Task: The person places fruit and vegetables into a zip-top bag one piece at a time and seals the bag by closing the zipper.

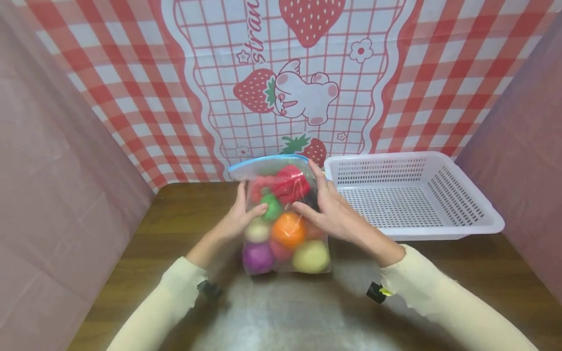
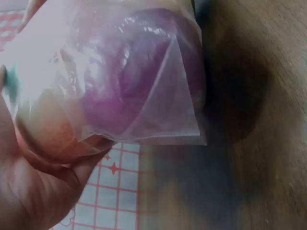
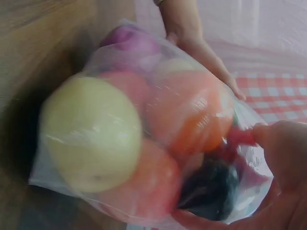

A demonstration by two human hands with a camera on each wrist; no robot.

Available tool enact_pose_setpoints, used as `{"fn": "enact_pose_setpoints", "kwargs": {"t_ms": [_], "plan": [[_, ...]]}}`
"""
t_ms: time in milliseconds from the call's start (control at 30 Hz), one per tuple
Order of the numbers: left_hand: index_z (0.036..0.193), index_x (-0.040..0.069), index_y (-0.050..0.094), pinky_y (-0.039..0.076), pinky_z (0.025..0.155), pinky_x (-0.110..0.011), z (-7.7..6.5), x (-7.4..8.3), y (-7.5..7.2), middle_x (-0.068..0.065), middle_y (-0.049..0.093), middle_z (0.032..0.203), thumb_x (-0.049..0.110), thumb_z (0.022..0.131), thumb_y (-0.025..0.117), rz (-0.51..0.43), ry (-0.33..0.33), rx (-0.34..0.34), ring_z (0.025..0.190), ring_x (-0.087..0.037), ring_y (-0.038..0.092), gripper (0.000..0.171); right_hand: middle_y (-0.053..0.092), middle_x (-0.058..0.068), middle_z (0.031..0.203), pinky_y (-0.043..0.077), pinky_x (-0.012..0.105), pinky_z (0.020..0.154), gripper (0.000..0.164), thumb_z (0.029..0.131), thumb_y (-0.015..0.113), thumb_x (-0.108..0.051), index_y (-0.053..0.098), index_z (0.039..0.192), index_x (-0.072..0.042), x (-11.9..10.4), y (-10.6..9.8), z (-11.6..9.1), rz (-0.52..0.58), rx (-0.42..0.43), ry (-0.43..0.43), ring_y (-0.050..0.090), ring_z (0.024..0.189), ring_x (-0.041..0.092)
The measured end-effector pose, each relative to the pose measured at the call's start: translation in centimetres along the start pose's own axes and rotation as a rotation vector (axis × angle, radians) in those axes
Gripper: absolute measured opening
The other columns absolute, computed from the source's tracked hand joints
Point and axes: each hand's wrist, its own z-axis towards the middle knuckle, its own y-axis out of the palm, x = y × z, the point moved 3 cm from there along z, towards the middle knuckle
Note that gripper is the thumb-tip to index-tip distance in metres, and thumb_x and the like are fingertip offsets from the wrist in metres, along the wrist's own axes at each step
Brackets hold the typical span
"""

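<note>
A clear zip bag [image 1: 281, 268] with a blue top strip [image 1: 268, 161] is held between both hands over the table. Through its plastic show an orange [image 1: 289, 230], a purple round piece [image 1: 258, 257], a pale yellow-green fruit [image 3: 91, 134], a green pepper-like piece [image 1: 271, 207] and red pieces [image 1: 290, 184]. My left hand [image 1: 237, 219] grips the left side, thumb on the front face. On the right side my right hand [image 1: 331, 209] grips, its thumb on the front and index finger reaching up to the blue strip. A dark piece [image 3: 211, 189] lies inside near the right fingers.
At the right back of the wooden table [image 1: 184, 209] stands a white perforated plastic basket [image 1: 465, 229], with nothing in it. A red-and-white checked cloth with strawberries [image 1: 307, 97] hangs behind. Pinkish curtains [image 1: 66, 195] line both sides.
</note>
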Motion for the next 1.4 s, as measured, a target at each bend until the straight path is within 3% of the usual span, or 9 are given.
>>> {"fn": "enact_pose_setpoints", "kwargs": {"t_ms": [167,267,400,600,767,933,1133,1233,1400], "plan": [[0.161,0.030,-0.011,0.029,0.123,-0.063,1.1,0.0,0.5,-0.028,0.020,0.166,0.064,0.090,0.060,-0.041,-0.120,-0.056,0.149,-0.045,0.035,0.106,0.000,0.034,0.166,0.035,0.075,0.110,0.095,0.089,0.070,-0.054,0.009,0.161,-0.041,-0.4,1.7,-0.9,-0.130,-0.094,-0.071,0.021,0.151,0.055],[0.162,0.025,-0.006,0.043,0.116,-0.056,1.8,-0.1,0.6,-0.027,0.024,0.164,0.063,0.091,0.060,-0.063,-0.143,-0.099,0.137,-0.045,0.050,0.104,0.001,0.035,0.165,0.033,0.075,0.112,0.089,0.089,0.066,-0.060,0.016,0.160,-0.045,-0.6,2.7,-1.2,-0.218,-0.164,-0.064,0.020,0.151,0.056],[0.161,0.022,0.002,0.059,0.098,-0.045,2.1,-1.0,1.0,-0.023,0.034,0.157,0.061,0.095,0.056,-0.093,-0.167,-0.182,0.116,-0.036,0.065,0.094,0.012,0.034,0.165,0.047,0.069,0.105,0.087,0.088,0.064,-0.064,0.016,0.159,-0.046,-0.4,3.4,-1.4,-0.263,-0.222,-0.007,0.039,0.144,0.053],[0.160,0.024,0.006,0.065,0.070,-0.041,1.9,-1.9,1.6,-0.029,0.063,0.125,0.063,0.095,0.053,-0.122,-0.232,-0.239,0.078,-0.025,0.074,0.089,0.015,0.040,0.160,0.062,0.055,0.080,0.093,0.090,0.058,-0.068,0.003,0.161,-0.043,-0.6,4.2,-1.4,-0.323,-0.310,0.009,0.070,0.104,0.048],[0.155,0.008,0.033,0.063,0.064,-0.036,2.1,-1.4,1.3,-0.030,0.065,0.119,0.068,0.091,0.055,-0.057,-0.235,-0.195,0.070,-0.020,0.072,0.091,0.016,0.038,0.160,0.062,0.051,0.078,0.096,0.090,0.057,-0.068,-0.003,0.161,-0.044,-0.4,4.2,-1.2,-0.333,-0.312,0.033,0.073,0.096,0.042],[0.113,0.009,0.070,0.061,0.062,-0.033,1.8,-1.5,0.6,-0.016,0.076,0.089,0.083,0.081,0.053,0.113,-0.294,-0.120,0.066,-0.021,0.072,0.083,0.011,0.033,0.164,0.057,0.061,0.094,0.095,0.089,0.058,-0.069,-0.006,0.157,-0.053,0.0,4.4,-1.2,-0.243,-0.324,0.062,0.060,0.124,0.052],[0.127,0.013,0.068,0.060,0.087,-0.047,1.2,0.0,-0.3,-0.014,0.075,0.114,0.094,0.076,0.039,0.491,-0.206,0.066,0.101,-0.033,0.072,0.100,0.016,0.019,0.169,0.037,0.075,0.109,0.089,0.090,0.061,-0.064,0.007,0.160,-0.048,0.0,3.1,-1.5,-0.132,-0.297,0.092,0.039,0.147,0.047],[0.137,0.014,0.062,0.056,0.095,-0.053,0.7,1.3,-0.8,-0.016,0.071,0.128,0.093,0.080,0.034,0.590,-0.163,0.139,0.117,-0.038,0.067,0.101,0.031,0.013,0.166,0.042,0.071,0.109,0.085,0.091,0.062,-0.060,0.019,0.161,-0.038,-0.5,1.6,-1.6,-0.091,-0.242,0.052,0.044,0.146,0.039],[0.133,0.017,0.064,0.057,0.087,-0.049,-0.3,3.6,-2.1,-0.010,0.074,0.122,0.088,0.085,0.034,0.687,-0.085,0.277,0.108,-0.034,0.071,0.091,0.047,0.008,0.157,0.051,0.059,0.106,0.072,0.093,0.064,-0.052,0.036,0.156,-0.031,-0.6,-1.3,-1.5,-0.088,-0.112,-0.025,0.055,0.135,0.031]]}}
